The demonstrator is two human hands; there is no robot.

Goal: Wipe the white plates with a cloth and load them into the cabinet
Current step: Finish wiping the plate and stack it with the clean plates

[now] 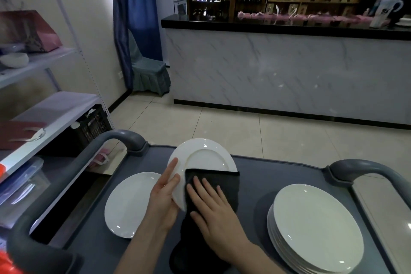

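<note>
We hold the plate (204, 158) tilted above the cart (266, 176), left hand (163, 198) pinching its rim, right hand (213, 207) flat-fingered, pressing the cloth (224, 181) on it. Push too hard and it might slip out and chip.

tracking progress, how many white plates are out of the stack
2. The tilted plate is gripped by the left hand, right hand pressing the black cloth on it. The flat plate lies on the cart, left of the hands. The stack at right isn't counted.
</note>
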